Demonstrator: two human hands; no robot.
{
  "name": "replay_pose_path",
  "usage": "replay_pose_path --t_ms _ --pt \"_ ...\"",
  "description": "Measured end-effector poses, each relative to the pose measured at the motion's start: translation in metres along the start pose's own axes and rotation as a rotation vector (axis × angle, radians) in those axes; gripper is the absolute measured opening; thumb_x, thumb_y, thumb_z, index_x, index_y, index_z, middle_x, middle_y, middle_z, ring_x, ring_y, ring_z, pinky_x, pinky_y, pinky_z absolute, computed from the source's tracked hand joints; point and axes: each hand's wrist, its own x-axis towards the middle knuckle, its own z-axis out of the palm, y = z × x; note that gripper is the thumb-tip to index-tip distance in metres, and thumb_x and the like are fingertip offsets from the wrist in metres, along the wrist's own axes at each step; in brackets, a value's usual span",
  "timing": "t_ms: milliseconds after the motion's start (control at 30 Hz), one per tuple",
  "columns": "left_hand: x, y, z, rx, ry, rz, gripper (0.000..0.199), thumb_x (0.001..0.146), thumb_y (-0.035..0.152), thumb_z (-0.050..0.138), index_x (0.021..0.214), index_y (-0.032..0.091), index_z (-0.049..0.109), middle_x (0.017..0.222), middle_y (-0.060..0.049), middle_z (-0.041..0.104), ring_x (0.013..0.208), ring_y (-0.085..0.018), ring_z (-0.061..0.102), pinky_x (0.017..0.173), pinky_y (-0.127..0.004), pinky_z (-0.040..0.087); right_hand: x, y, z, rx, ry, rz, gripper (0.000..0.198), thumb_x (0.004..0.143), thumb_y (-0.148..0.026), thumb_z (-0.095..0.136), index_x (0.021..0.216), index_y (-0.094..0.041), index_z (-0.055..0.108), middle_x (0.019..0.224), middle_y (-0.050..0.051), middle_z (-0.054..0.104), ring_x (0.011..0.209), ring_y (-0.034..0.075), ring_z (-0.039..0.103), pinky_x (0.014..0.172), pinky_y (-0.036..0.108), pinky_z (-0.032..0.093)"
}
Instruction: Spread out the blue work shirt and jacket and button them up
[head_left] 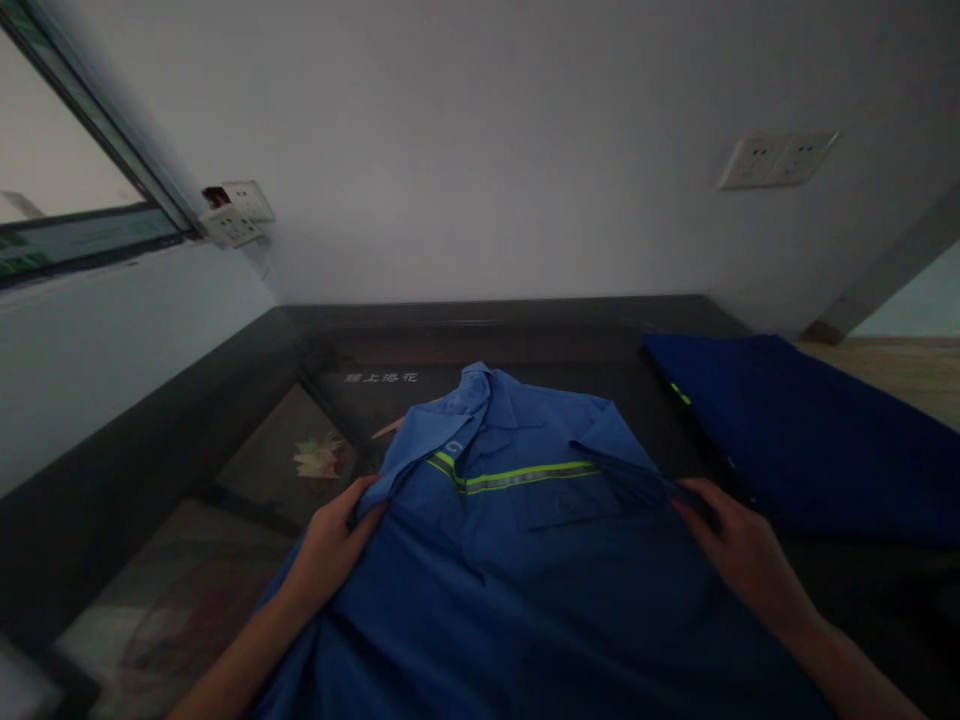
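A blue work shirt (495, 540) with a yellow-green and grey reflective stripe across the chest lies spread in front of me, its collar towards the wall. My left hand (337, 535) pinches the cloth at the shirt's left edge between thumb and fingers. At the opposite edge, my right hand (727, 530) grips a folded part of the fabric in the same way. Both sides of the shirt are turned inward near the shoulders. The lower end runs out of view at the bottom.
Under the shirt is a dark surface (330, 345) with printed characters and a flower picture. Folded darker blue cloth (810, 440) lies at the right. Sockets (780, 160) sit on the white wall (480, 150) behind; another socket pair (236, 212) is beside the window (67, 140).
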Motion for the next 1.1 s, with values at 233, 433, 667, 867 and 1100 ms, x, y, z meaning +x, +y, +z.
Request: replay_pose_path --t_ms 233,433,667,867,1100 --pt "0.002 -0.002 0.002 0.037 -0.038 0.01 0.041 0.086 0.05 0.044 0.106 0.019 0.06 0.095 -0.006 0.071 0.088 -0.023 0.067 0.083 -0.031 0.052 0.005 -0.008 0.0 -0.076 0.076 -0.09 0.041 0.095 -0.034 0.034 0.132 -0.021 0.047 0.123 0.013 0.054 0.113 0.026 0.055 0.096 0.042 0.047" --pt "0.0 -0.006 0.002 0.047 -0.049 0.017 0.041 0.085 0.05 0.044 0.11 0.02 0.06 0.101 -0.006 0.071 0.092 -0.023 0.067 0.083 -0.029 0.052 0.005 -0.007 -0.003 -0.094 0.121 -0.1 0.046 0.094 -0.027 0.034 0.14 -0.026 0.043 0.127 0.011 0.048 0.113 0.026 0.052 0.099 0.045 0.044" --pt "0.001 -0.003 0.001 0.038 -0.022 0.016 0.042 0.081 0.048 0.046 0.11 0.02 0.06 0.1 -0.005 0.071 0.09 -0.023 0.067 0.081 -0.029 0.052 0.007 -0.005 -0.008 -0.147 0.199 -0.123 0.036 0.092 -0.024 0.037 0.116 -0.026 0.064 0.127 0.01 0.051 0.115 0.029 0.048 0.099 0.052 0.04" --pt "0.002 0.0 0.0 0.006 -0.037 -0.02 0.045 0.08 0.048 0.046 0.112 0.019 0.059 0.103 -0.006 0.07 0.089 -0.023 0.066 0.083 -0.032 0.052 0.005 -0.021 -0.014 -0.123 0.228 -0.187 0.03 0.092 -0.027 0.043 0.112 -0.025 0.065 0.12 0.01 0.057 0.115 0.028 0.051 0.102 0.049 0.038" --pt "0.007 -0.003 0.001 -0.025 -0.051 -0.024 0.06 0.077 0.054 0.05 0.122 0.015 0.052 0.121 -0.012 0.062 0.104 -0.027 0.062 0.09 -0.039 0.05 -0.001 -0.046 0.005 -0.028 -0.01 -0.305 0.033 0.094 -0.028 0.042 0.121 -0.026 0.061 0.125 0.007 0.059 0.122 0.024 0.05 0.105 0.045 0.041"
